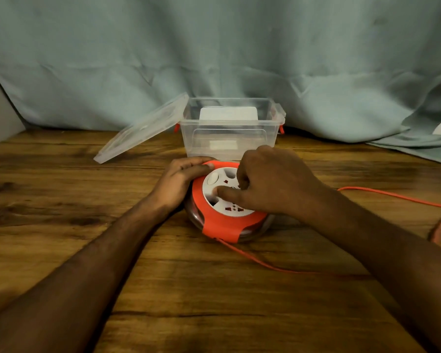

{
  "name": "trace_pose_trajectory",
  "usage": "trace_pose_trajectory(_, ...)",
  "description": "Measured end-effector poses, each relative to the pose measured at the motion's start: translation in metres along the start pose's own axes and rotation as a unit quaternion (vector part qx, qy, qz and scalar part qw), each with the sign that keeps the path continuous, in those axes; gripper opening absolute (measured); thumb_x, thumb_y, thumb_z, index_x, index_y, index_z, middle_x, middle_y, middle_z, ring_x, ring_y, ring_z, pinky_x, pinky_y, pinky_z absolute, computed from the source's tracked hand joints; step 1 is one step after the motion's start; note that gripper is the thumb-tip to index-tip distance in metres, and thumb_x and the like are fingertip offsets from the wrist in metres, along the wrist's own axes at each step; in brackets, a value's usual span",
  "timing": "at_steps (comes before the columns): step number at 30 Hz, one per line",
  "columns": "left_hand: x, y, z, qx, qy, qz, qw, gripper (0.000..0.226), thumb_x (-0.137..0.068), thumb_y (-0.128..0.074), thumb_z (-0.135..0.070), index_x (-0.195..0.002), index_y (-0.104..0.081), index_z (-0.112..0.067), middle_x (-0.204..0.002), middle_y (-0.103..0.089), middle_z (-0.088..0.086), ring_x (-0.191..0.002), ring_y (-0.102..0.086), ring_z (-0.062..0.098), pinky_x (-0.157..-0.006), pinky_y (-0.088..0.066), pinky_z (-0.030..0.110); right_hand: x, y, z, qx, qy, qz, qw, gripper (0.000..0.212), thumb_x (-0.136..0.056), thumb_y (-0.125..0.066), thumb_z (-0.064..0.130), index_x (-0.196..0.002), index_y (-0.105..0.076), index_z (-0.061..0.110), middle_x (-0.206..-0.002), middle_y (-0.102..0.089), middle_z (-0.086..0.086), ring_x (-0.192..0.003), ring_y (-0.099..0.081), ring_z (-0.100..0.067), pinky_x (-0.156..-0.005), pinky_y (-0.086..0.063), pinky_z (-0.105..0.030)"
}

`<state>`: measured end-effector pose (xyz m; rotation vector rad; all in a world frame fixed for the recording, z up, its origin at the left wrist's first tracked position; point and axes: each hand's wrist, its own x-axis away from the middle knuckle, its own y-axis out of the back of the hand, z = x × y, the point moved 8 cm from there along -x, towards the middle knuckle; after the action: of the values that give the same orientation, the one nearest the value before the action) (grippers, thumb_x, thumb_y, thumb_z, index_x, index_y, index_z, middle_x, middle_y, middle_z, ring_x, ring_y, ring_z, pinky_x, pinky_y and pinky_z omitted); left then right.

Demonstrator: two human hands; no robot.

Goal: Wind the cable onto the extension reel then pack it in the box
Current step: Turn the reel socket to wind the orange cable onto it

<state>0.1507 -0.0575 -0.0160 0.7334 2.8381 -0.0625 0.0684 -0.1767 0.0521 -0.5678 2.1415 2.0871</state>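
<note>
Both forearms reach in over the wood counter (61, 225) to the orange-and-white extension reel (222, 222) lying flat at centre. Left hand (181, 179) cups the reel's left rim in a closed grip; right hand (270, 184) rests on the white hub, fingers curled into its recesses. Orange cable (265, 263) trails off right; clear box (229, 133) stands open just behind, lid (143, 128) leaning against its left side.

Extension reel (224, 207) flat on wooden table (87, 200), gripped at its far-left rim by left hand (181, 179). Right hand (270, 184) is pressed on white hub. Orange cable (265, 263) trails rightward. Clear box (229, 133) open behind.
</note>
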Motion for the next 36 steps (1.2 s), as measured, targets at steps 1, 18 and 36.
trace_pose_trajectory(1, 0.000, 0.000, 0.000, 0.001, 0.003, -0.002, 1.000, 0.025, -0.098, -0.052, -0.004, -0.111, -0.073, -0.004, -0.110, -0.075, 0.022, -0.098, -0.073, 0.033, -0.087, -0.060, 0.040, -0.001, 0.004, -0.003, 0.001, 0.010, -0.016, 1.000, 0.041, -0.079, -0.057, 0.070, -0.071, -0.050, 0.030, -0.071, -0.052, 0.011, -0.072, -0.055, -0.013, -0.060, -0.030, -0.027)
trace_pose_trajectory(18, 0.000, -0.001, 0.001, -0.002, 0.004, -0.005, 1.000, 0.025, -0.099, -0.051, -0.003, -0.115, -0.069, 0.005, -0.111, -0.071, 0.031, -0.090, -0.071, 0.030, -0.077, -0.060, 0.033, -0.002, -0.006, -0.026, 0.009, 0.057, 0.121, 0.991, 0.067, -0.070, -0.065, 0.073, -0.133, -0.055, 0.052, -0.122, -0.062, 0.016, -0.089, -0.043, -0.001, -0.073, -0.040, -0.028)
trace_pose_trajectory(36, -0.002, 0.001, 0.004, -0.027, -0.001, -0.003, 1.000, 0.025, -0.100, -0.053, -0.007, -0.114, -0.070, 0.003, -0.110, -0.073, 0.028, -0.095, -0.071, 0.036, -0.084, -0.058, 0.042, 0.002, -0.008, -0.006, 0.011, 0.012, 0.058, 0.998, 0.063, -0.066, -0.047, 0.092, -0.070, -0.047, 0.029, -0.069, -0.051, 0.010, -0.062, -0.050, -0.012, -0.054, -0.032, -0.027)
